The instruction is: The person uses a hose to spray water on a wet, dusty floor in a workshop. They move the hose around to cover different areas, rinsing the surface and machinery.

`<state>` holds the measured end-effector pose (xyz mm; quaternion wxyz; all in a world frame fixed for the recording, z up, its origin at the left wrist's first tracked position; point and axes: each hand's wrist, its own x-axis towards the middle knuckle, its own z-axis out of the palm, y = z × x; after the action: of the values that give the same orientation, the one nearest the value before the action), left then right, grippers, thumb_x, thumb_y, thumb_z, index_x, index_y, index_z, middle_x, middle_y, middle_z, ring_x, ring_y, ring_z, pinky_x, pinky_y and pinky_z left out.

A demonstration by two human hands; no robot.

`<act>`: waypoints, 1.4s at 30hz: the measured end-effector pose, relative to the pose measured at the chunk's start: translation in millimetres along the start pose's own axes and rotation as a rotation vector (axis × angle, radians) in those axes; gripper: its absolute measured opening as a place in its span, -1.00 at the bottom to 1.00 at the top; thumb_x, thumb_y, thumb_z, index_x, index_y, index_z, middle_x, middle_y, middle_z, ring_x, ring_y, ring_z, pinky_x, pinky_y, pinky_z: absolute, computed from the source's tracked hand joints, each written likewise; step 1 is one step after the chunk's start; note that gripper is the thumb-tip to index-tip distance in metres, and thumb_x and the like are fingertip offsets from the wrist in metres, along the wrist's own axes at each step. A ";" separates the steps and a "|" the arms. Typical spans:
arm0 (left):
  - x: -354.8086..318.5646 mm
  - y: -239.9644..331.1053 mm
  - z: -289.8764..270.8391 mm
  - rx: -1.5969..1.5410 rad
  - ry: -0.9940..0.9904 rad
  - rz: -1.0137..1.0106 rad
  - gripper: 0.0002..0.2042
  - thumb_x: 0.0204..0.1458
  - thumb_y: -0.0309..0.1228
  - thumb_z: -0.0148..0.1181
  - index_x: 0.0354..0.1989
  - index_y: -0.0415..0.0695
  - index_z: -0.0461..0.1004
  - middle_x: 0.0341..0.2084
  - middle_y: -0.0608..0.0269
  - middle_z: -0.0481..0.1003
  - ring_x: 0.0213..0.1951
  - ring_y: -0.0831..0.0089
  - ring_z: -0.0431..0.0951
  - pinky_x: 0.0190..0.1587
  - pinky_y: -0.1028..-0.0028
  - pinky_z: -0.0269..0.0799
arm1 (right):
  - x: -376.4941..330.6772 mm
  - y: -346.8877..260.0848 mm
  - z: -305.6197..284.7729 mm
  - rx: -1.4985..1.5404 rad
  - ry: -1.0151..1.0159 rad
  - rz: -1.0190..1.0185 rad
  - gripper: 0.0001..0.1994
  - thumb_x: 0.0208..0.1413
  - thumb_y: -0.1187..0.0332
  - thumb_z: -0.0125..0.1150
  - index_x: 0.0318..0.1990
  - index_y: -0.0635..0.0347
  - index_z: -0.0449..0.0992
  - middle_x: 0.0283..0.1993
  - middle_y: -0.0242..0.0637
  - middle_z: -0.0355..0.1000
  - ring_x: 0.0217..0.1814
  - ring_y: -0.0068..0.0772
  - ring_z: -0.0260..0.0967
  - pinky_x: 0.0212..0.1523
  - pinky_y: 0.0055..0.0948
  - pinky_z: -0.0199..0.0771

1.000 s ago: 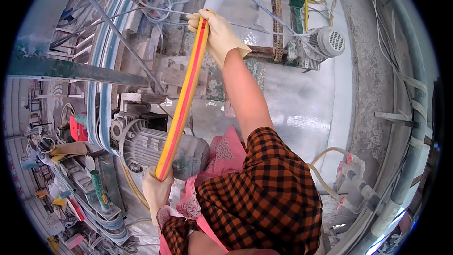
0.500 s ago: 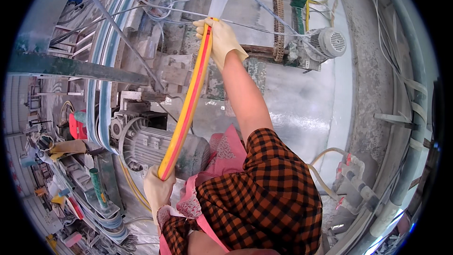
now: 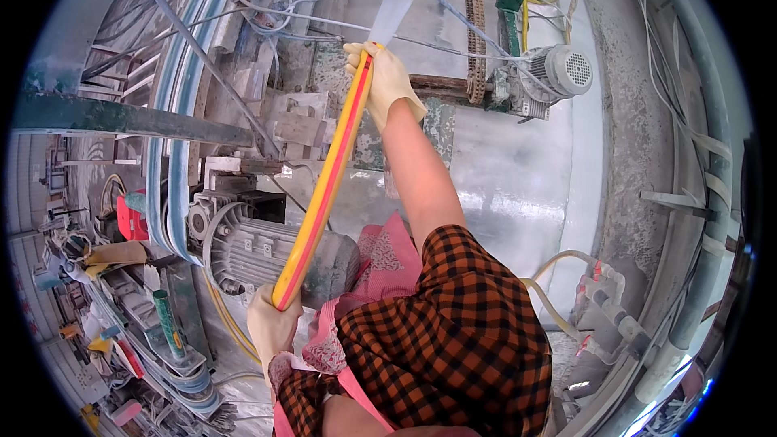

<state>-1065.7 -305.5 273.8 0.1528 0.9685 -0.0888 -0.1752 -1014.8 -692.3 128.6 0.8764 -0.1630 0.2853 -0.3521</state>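
Observation:
A yellow hose with a red stripe runs slantwise up from my left hand to my right hand. My left hand, in a pale rubber glove, is wrapped round its lower part near my body. Farther forward, my gloved right hand grips the hose at its outlet end. From that end a flat, whitish stream of water shoots away toward the top of the view. The wet, pale floor lies beneath and to the right of my right arm.
A grey finned motor stands close beside the hose. Another motor sits at the upper right by a rusty chain. Cables and a metal bar cross the left side; a pipe with valves lies lower right.
My right hand and the hose end have shifted slightly right and nearer, and the water stream has swung a little to the right. My left hand has barely moved.

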 end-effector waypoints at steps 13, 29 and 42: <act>-2.4 -1.7 1.0 0.009 0.004 0.000 -0.68 -0.03 -0.23 0.41 -0.43 -0.31 0.55 -0.50 -0.10 0.55 -0.39 0.00 0.58 -0.25 0.23 0.44 | -7.1 -5.7 5.5 -0.028 -0.003 -0.063 -0.77 0.41 0.31 -0.02 -0.01 0.28 0.44 -0.05 -0.16 0.58 -0.19 -0.44 0.49 -0.10 -0.44 0.59; -4.0 -1.1 0.4 0.056 0.004 0.054 -0.67 -0.05 -0.24 0.42 -0.42 -0.32 0.53 -0.45 -0.13 0.54 -0.32 -0.11 0.54 -0.21 0.18 0.43 | -7.7 14.3 -33.5 0.103 0.087 -0.036 -0.76 0.38 0.31 0.01 0.02 0.28 0.45 -0.04 -0.17 0.59 -0.18 -0.44 0.50 -0.11 -0.43 0.60; -6.2 1.9 -0.4 0.070 0.017 0.076 -0.68 -0.05 -0.26 0.41 -0.41 -0.33 0.53 -0.44 -0.14 0.53 -0.32 -0.12 0.54 -0.22 0.18 0.42 | -9.1 8.1 -25.7 0.092 0.076 -0.050 -0.78 0.38 0.33 0.00 0.02 0.25 0.43 -0.03 -0.14 0.59 -0.16 -0.41 0.51 -0.11 -0.41 0.60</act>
<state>-1071.4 -305.7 276.7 0.1261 0.9706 -0.1304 -0.1579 -1031.8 -682.4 107.9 0.8626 -0.1161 0.2975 -0.3923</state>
